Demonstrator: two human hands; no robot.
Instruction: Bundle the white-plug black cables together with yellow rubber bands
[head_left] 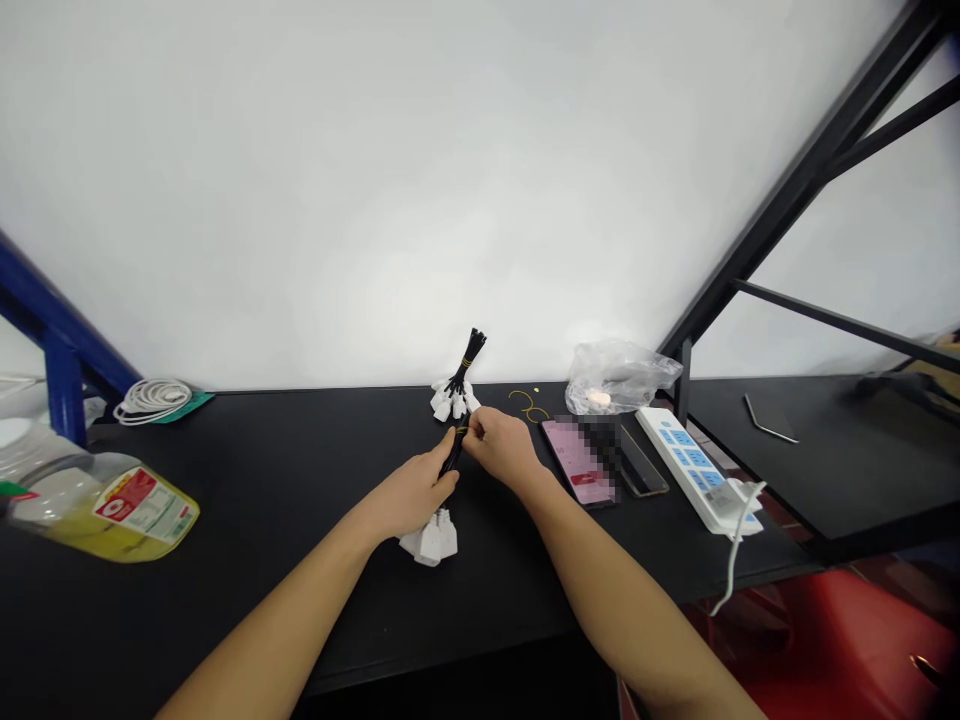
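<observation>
My left hand [416,490] is wrapped round a bundle of black cables [452,462], and the white connectors [431,540] at its near end stick out below the fingers. Around the far part of this bundle runs a thin yellow rubber band [461,429]. At that band the fingers of my right hand [499,445] are closed in a pinch; the fingertips are partly hidden. Just beyond my hands lies a second bundle of black cables [466,362], bound with a yellow band, its white connectors [454,400] pointing towards me.
Loose yellow rubber bands [537,413], a clear plastic bag [619,372], two phones [581,460] and a white power strip [697,470] lie to the right. On the left are a bottle of yellow liquid [142,510] and a coiled white cable [154,400]. A wall stands behind.
</observation>
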